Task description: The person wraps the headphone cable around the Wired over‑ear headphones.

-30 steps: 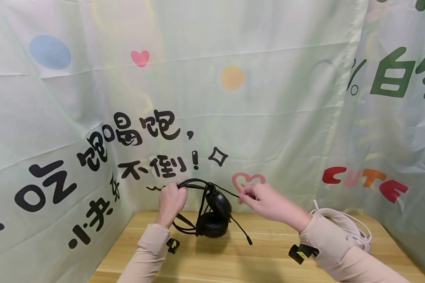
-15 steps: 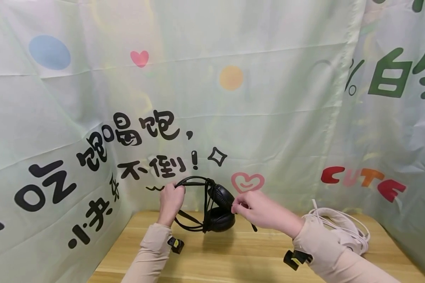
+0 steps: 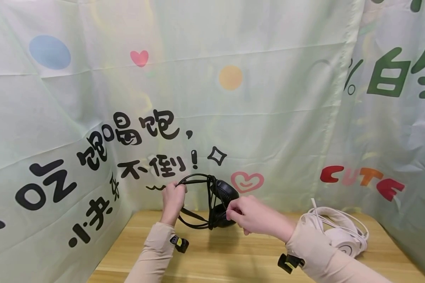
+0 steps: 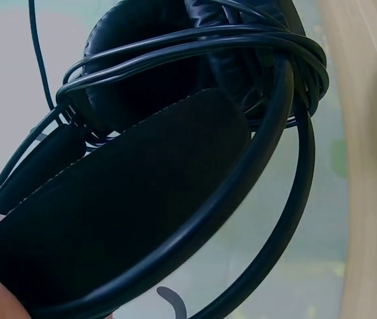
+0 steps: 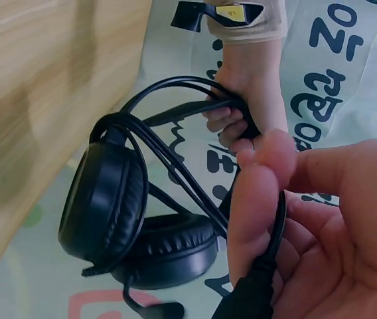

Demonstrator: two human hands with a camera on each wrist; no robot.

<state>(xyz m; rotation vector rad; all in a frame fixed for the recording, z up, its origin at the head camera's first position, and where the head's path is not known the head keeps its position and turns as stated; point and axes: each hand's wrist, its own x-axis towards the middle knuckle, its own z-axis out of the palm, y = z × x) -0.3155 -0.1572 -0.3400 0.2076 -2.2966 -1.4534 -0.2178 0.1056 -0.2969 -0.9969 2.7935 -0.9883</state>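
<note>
A black headset point(image 3: 228, 190) hangs above the table, ear cups to the right. My left hand point(image 3: 173, 200) grips its headband, whose padded inner strap point(image 4: 142, 166) fills the left wrist view. Several turns of thin black cable point(image 4: 175, 50) wrap the headset beside the ear cups. My right hand point(image 3: 256, 215) is in front of the cups and pinches the cable's free end between thumb and fingers. A black connector body point(image 5: 249, 296) sits below those fingers in the right wrist view; its tip is cut off. The microphone boom point(image 5: 155, 307) sticks out from one cup.
A white headset point(image 3: 343, 239) with its white cable lies at the right of the wooden table point(image 3: 212, 263). Printed cloth point(image 3: 283, 137) hangs behind and along both sides. Small black cameras are strapped to both wrists.
My right hand has moved left and down, bringing the cable end close against the ear cups. The headset has shifted slightly right and up. In the head view the microphone is now hidden.
</note>
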